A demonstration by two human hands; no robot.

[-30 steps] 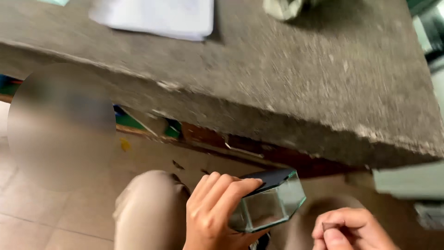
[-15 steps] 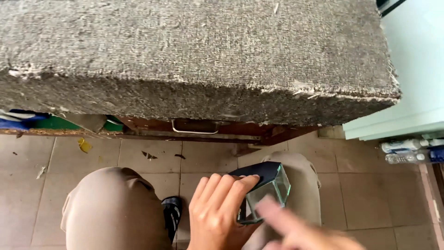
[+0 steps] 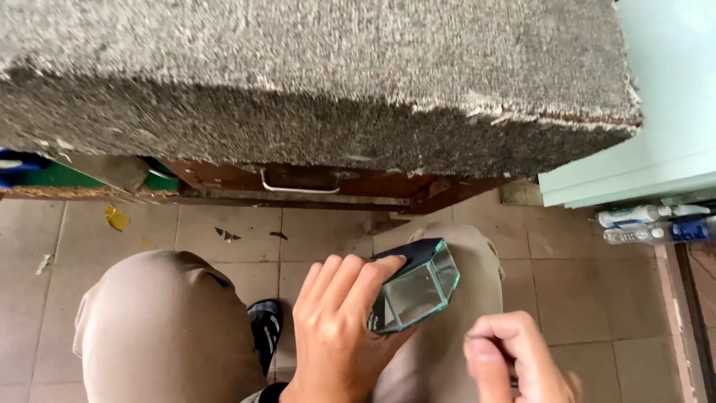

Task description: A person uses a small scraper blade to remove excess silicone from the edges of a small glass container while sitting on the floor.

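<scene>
The left hand (image 3: pixel 335 336) is clamped around a small clear glass box with greenish edges and a dark top (image 3: pixel 415 286), held above the lap beneath the rough grey concrete table (image 3: pixel 313 82); the right hand (image 3: pixel 514 362) is curled into a loose fist just beside it, holding nothing visible

I have just one view, from the camera on the person's head. It looks straight down, close over the knees and the tiled floor (image 3: pixel 224 239), with the rough tabletop (image 3: pixel 313 75) filling the upper part.
</scene>
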